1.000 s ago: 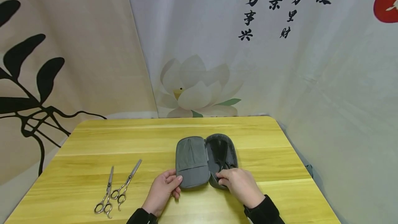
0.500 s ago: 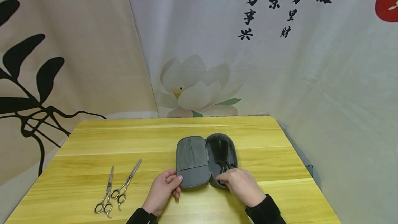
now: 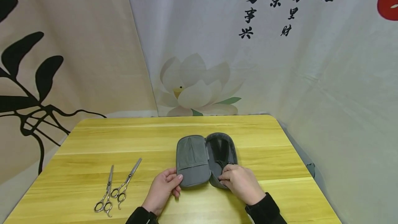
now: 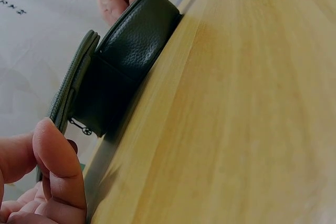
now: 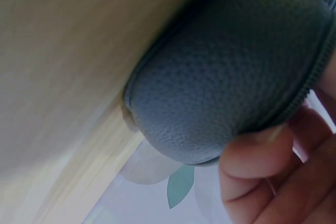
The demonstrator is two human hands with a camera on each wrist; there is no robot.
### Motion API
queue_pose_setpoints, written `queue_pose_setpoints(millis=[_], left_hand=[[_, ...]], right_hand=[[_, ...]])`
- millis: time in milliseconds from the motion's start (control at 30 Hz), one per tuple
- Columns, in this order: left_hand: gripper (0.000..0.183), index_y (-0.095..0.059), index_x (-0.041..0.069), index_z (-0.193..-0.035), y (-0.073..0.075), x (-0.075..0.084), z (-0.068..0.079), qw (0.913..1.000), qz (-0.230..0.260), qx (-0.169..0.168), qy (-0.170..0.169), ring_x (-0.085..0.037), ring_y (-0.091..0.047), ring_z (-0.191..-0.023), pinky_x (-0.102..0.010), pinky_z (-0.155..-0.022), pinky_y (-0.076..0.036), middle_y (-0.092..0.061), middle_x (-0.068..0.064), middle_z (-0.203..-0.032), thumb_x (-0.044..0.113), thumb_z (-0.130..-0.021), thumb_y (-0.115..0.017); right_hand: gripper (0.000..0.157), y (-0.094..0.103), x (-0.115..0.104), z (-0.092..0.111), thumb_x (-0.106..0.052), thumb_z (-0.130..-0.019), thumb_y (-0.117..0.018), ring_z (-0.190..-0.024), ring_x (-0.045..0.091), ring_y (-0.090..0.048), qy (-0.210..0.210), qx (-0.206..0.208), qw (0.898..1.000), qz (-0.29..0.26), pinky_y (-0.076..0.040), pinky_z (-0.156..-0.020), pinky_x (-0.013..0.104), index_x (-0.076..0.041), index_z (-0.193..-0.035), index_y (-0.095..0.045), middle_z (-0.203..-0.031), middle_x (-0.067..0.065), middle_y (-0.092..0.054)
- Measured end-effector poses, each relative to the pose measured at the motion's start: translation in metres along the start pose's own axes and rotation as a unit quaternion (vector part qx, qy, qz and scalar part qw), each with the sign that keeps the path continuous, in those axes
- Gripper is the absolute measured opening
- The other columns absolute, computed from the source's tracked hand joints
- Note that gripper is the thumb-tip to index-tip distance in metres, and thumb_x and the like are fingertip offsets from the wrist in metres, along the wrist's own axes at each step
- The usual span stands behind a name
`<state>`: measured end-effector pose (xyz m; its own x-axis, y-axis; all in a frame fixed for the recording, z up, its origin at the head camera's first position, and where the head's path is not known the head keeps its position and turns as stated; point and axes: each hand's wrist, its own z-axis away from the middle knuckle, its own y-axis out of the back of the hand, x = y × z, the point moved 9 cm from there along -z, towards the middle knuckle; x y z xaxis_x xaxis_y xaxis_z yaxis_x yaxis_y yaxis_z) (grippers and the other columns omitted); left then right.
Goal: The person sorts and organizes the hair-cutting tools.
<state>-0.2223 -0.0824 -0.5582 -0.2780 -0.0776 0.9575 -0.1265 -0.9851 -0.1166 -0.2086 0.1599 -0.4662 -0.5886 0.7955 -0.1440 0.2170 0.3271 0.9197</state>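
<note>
Gray case (image 3: pixel 194 176) steadied wide open

Past scissors (image 3: pixel 109 184) at lower left, the left grip (image 3: pixel 163 187) pinches the case's left half, the right grip (image 3: pixel 242 184) its near rim: a steadying step, I judge, next calling for a firm hold. Grainy outside, pocketed within, it lies lower centre on the wooden surface (image 3: pixel 124 137), before a lotus-printed backdrop (image 3: pixel 199 89).

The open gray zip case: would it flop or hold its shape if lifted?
The case probably holds its shape, since its deep half's walls stand without sagging. The flatter half would likely swing, being joined along one edge. The pebbled surface may give decent grip.
</note>
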Motion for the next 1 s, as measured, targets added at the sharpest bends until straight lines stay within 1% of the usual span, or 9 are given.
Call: queue_pose_setpoints(millis=[167,367,567,1000], left_hand=[[0.064,-0.038,-0.015,-0.154,0.0006,-0.0001,0.0004,1.0000,-0.001,0.002,0.000,-0.014,-0.064,-0.069,-0.029,-0.057,-0.059,-0.071,-0.005,-0.097,0.015,-0.106,-0.068],[0.064,-0.039,-0.014,-0.154,0.0007,-0.0005,0.0005,1.0000,0.001,0.002,-0.001,-0.014,-0.064,-0.070,-0.029,-0.058,-0.059,-0.072,-0.005,-0.100,0.015,-0.106,-0.069],[0.063,-0.040,-0.014,-0.153,0.0005,-0.0008,0.0001,1.0000,0.002,0.002,-0.001,-0.014,-0.064,-0.070,-0.029,-0.058,-0.059,-0.072,-0.006,-0.100,0.015,-0.106,-0.069],[0.065,-0.039,-0.014,-0.155,0.0005,-0.0019,0.0005,0.9999,-0.006,0.007,0.006,-0.015,-0.064,-0.069,-0.029,-0.058,-0.058,-0.070,-0.005,-0.094,0.017,-0.106,-0.069]], right_hand=[[0.012,-0.0003,0.0006,-0.0011,-0.022,-0.080,-0.094,-0.080,0.003,-0.070,-0.007,0.003,1.000,-0.002,-0.055,-0.062,0.021,-0.028,-0.088,-0.087,-0.090,-0.015,-0.071],[0.011,-0.0026,0.0023,-0.0011,-0.021,-0.081,-0.094,-0.079,0.004,-0.070,-0.015,-0.004,1.000,-0.007,-0.056,-0.063,0.022,-0.027,-0.087,-0.087,-0.089,-0.014,-0.071],[0.012,-0.0023,0.0015,-0.0012,-0.021,-0.079,-0.095,-0.079,0.004,-0.070,-0.010,0.003,1.000,-0.005,-0.057,-0.063,0.023,-0.027,-0.086,-0.087,-0.089,-0.013,-0.072],[0.011,-0.0039,0.0029,-0.0007,-0.020,-0.080,-0.094,-0.080,0.004,-0.071,-0.013,0.003,1.000,-0.008,-0.058,-0.065,0.023,-0.026,-0.086,-0.087,-0.091,-0.014,-0.073]])
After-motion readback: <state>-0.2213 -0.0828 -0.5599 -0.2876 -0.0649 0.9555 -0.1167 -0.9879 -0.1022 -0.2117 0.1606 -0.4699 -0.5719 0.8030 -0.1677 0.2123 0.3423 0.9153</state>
